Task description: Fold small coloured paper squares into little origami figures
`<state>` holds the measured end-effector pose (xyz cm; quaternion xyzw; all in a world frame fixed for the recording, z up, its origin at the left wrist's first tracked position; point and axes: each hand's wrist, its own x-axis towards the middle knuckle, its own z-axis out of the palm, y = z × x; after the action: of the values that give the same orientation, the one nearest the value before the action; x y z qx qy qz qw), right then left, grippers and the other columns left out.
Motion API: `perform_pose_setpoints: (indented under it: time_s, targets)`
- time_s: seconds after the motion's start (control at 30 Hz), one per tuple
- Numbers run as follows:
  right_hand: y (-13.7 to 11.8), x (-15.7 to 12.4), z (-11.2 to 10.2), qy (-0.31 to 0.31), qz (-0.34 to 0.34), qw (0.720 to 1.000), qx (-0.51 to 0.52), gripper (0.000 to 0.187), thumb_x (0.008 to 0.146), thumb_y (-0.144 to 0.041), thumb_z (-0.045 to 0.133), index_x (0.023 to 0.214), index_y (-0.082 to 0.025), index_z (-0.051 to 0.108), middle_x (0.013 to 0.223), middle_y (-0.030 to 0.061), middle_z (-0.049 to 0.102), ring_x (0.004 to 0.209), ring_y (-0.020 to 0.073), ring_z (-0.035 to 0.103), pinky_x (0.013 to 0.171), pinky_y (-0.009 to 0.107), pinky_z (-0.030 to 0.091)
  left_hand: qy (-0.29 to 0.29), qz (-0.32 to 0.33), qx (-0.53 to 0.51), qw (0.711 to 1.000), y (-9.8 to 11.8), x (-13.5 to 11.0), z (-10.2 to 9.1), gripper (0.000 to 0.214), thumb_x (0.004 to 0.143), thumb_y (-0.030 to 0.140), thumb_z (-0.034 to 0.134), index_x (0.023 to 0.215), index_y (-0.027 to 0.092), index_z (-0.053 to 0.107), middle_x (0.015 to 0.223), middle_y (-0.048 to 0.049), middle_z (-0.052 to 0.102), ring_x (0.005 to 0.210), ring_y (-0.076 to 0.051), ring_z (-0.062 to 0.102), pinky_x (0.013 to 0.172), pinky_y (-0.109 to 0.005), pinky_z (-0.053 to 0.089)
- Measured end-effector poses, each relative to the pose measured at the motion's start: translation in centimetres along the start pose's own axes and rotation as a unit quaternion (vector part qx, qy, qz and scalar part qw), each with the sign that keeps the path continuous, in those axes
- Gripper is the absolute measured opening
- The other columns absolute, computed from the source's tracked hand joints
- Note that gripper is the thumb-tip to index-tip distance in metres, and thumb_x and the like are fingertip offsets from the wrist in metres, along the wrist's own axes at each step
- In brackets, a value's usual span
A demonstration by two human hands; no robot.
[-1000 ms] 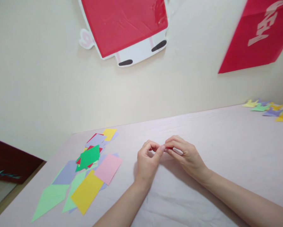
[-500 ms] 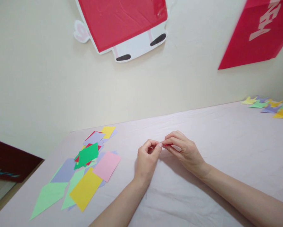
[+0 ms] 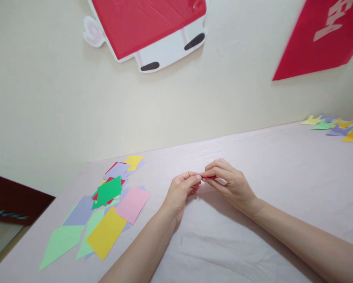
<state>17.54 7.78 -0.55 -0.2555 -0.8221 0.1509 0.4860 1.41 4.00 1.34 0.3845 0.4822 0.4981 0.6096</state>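
Between my two hands is a small piece of folded red paper (image 3: 211,177), seen nearly edge-on and mostly covered by fingers. My right hand (image 3: 229,184) pinches it between thumb and fingers. My left hand (image 3: 184,192) is closed, thumb against forefinger, on the paper's left tip. Both hands are just above the pale cloth (image 3: 223,239), with their fingertips almost touching. How the paper is folded cannot be made out.
Loose coloured paper sheets lie in a spread on the left, among them a green sheet (image 3: 108,192), a pink sheet (image 3: 132,205) and a yellow sheet (image 3: 106,232). Several folded paper shapes (image 3: 338,126) sit at the far right by the wall (image 3: 164,114). Red decorations hang above.
My left hand has turned, its thumb now lying flatter along the forefinger and its other fingers curled beneath. The red paper shows slightly more. The view has shifted a little.
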Motion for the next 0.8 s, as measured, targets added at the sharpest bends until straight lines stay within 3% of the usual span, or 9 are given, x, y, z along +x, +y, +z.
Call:
perform_pose_setpoints:
  time_s: [0.3,0.47,0.63,0.8]
  targets:
    - [-0.26,0.1,-0.15,-0.001,0.076,0.994,0.077,0.012,0.09,-0.017,0.059,0.087,-0.022,0.069,0.08,0.0028,0.064,0.079,0.0179,0.058,0.07,0.03,0.047,-0.062,-0.023,-0.004,0.998,0.18,0.29,-0.37,0.028,0.066,0.04,0.074,0.075,0.015,0.066,0.068,-0.0004,0.055,0.06,-0.01,0.048,0.06,-0.023,0.04]
    - [-0.6,0.3,-0.22,0.013,0.141,0.983,0.116,0.014,0.09,-0.026,0.061,0.078,-0.021,0.066,0.075,0.0024,0.064,0.074,0.0182,0.058,0.069,0.031,0.046,-0.01,0.085,0.073,0.994,-0.1,0.08,-0.19,0.017,0.071,0.031,0.072,0.08,0.018,0.066,0.077,-0.0004,0.061,0.069,-0.013,0.052,0.067,-0.025,0.041]
    - [-0.36,0.22,-0.06,0.023,0.183,0.969,0.164,0.018,0.087,-0.033,0.064,0.074,-0.02,0.066,0.075,0.0021,0.063,0.073,0.0179,0.058,0.067,0.03,0.045,0.043,0.268,0.284,0.92,-0.39,-0.33,0.08,0.005,0.083,0.023,0.064,0.079,0.02,0.064,0.081,-0.0004,0.064,0.075,-0.015,0.056,0.072,-0.026,0.042]
    - [-0.15,0.08,0.2,0.018,0.212,0.957,0.195,0.014,0.084,-0.028,0.066,0.073,-0.02,0.066,0.075,0.0014,0.062,0.074,0.0169,0.056,0.069,0.029,0.044,0.062,0.298,0.322,0.896,-0.63,-0.45,0.11,0.008,0.087,0.021,0.059,0.079,0.02,0.061,0.08,0.0002,0.062,0.075,-0.015,0.055,0.071,-0.026,0.041]
